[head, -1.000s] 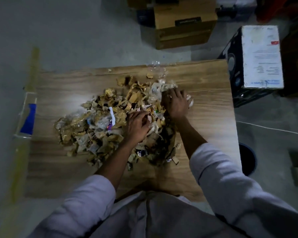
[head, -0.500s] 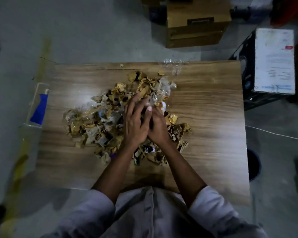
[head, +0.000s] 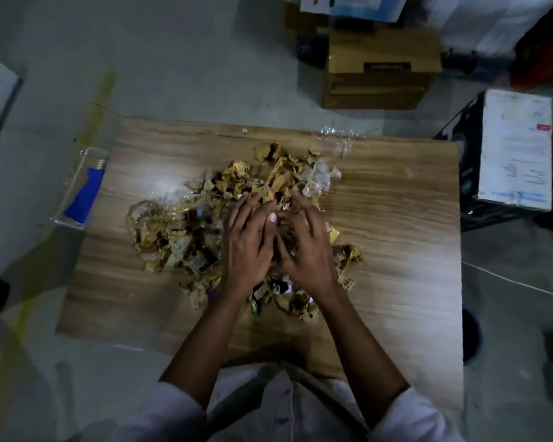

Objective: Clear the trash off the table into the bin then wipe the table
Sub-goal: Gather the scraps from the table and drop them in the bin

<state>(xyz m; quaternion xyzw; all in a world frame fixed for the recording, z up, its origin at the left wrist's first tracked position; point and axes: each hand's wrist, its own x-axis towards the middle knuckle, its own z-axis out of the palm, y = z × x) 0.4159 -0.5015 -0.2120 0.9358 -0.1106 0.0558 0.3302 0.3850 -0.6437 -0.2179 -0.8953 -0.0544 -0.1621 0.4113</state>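
A heap of crumpled brown paper, wrappers and clear plastic scraps, the trash pile, covers the middle of the wooden table. My left hand lies palm down on the right part of the heap with its fingers spread and fairly straight. My right hand lies beside it, thumbs almost touching, its fingers pressing into the scraps. Neither hand lifts anything clear of the table. A crumpled clear plastic piece lies at the table's far edge. The dark round bin shows partly on the floor past the table's right edge.
A clear tray holding a blue item hangs at the table's left edge. On the floor beyond the table stand a cardboard box and a black box with a white label. A white cable runs across the floor at right.
My hands came together at the middle of the heap, then spread flat side by side over it. The scraps on the right have been drawn inward. The camera view has shifted.
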